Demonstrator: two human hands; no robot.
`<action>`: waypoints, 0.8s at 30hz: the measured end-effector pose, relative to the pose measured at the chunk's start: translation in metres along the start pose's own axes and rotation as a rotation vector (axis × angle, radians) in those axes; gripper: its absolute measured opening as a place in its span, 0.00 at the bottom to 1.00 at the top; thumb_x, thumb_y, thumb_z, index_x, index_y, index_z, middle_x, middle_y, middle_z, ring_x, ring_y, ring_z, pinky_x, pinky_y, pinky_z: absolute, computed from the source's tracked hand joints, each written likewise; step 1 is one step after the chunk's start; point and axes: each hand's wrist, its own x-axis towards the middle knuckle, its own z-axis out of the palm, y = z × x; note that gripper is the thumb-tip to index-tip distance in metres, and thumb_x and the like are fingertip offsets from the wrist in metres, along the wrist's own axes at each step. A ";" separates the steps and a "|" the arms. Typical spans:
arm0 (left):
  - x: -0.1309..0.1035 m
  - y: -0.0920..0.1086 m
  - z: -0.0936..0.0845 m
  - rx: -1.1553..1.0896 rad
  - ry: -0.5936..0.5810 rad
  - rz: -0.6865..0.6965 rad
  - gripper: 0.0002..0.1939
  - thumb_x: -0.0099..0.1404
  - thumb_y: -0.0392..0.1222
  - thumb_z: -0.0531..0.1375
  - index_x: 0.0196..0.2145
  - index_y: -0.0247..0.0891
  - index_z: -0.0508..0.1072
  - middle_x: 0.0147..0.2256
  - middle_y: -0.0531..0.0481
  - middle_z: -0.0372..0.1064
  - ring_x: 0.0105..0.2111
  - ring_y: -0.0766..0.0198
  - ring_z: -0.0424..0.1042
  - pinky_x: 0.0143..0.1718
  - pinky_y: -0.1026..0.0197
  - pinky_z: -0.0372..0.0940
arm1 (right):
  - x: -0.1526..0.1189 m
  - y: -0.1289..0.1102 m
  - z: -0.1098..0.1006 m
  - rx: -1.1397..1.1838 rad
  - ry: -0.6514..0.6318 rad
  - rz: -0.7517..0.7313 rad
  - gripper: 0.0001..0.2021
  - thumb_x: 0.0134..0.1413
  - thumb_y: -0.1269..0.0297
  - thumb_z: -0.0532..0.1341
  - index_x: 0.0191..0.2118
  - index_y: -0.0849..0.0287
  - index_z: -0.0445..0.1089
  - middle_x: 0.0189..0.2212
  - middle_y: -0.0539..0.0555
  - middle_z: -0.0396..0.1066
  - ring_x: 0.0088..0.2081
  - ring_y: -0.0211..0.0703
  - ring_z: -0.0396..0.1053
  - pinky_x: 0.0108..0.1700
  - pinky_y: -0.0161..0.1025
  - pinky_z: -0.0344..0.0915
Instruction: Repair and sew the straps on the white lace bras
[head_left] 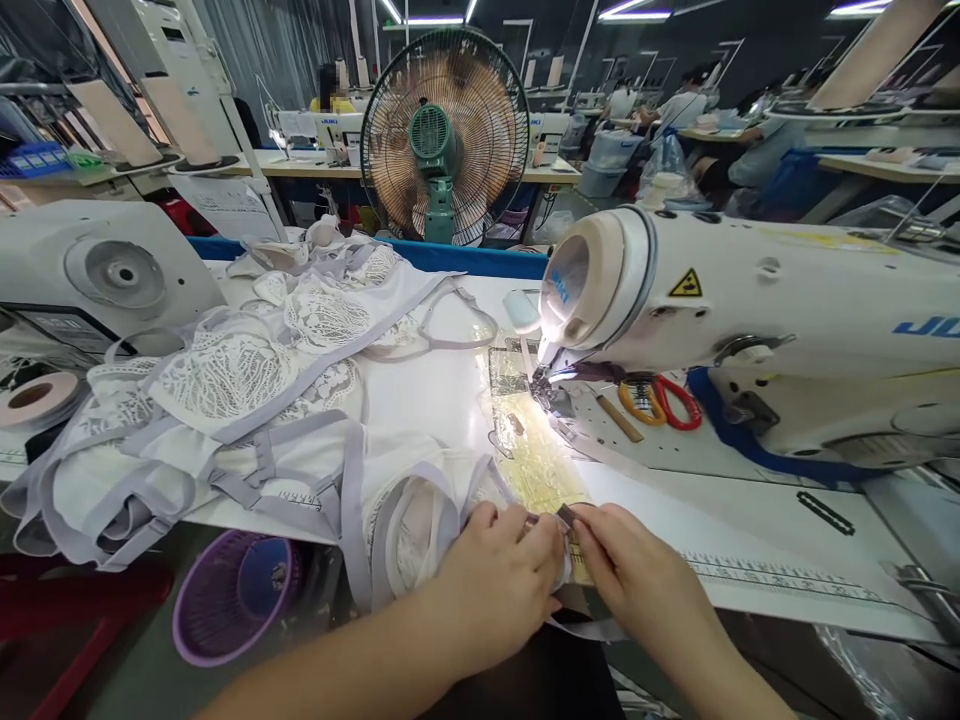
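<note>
A: Quick, nearest first. Hands?
B: Left hand (499, 580) had its grip closed on the edge of a white bra (416, 530) with lavender trim, at the bench's (757, 510) front edge. Right hand (649, 575), just beside it, had thumb and fingers pinching a small dark piece (567, 515); too small to tell what.
A: Below?
B: Purple basket (217, 605), lower left, under bench level.
A: On the bench?
B: Printed ruler scale (780, 573) along the front right, black slotted strip (825, 512) behind it. Heap of lace bras (232, 375) on the left, tape roll (37, 398) at its far left side.
A: Behind the hands?
B: Sewing machine (750, 300), lamp lit at the needle area. Red-handled scissors (679, 403) and a wooden-handled tool (619, 418) lay by its base.
A: Far end?
B: Green fan (444, 140) past the bench, then people (682, 105) seated at other machines, blurry.
</note>
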 end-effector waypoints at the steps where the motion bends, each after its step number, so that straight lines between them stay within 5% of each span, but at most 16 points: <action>1: 0.000 0.000 0.000 0.000 0.001 0.000 0.28 0.64 0.52 0.51 0.54 0.30 0.58 0.48 0.42 0.59 0.41 0.58 0.59 0.35 0.56 0.55 | 0.000 -0.002 0.001 -0.017 0.013 -0.019 0.14 0.60 0.61 0.45 0.37 0.56 0.66 0.29 0.53 0.70 0.28 0.39 0.70 0.25 0.33 0.65; 24: 0.004 0.000 0.000 -0.044 0.016 -0.015 0.25 0.65 0.50 0.51 0.54 0.32 0.59 0.51 0.45 0.58 0.40 0.59 0.58 0.36 0.56 0.55 | 0.003 -0.004 0.003 -0.192 0.133 -0.184 0.19 0.62 0.66 0.41 0.36 0.62 0.69 0.27 0.54 0.70 0.23 0.35 0.68 0.19 0.31 0.60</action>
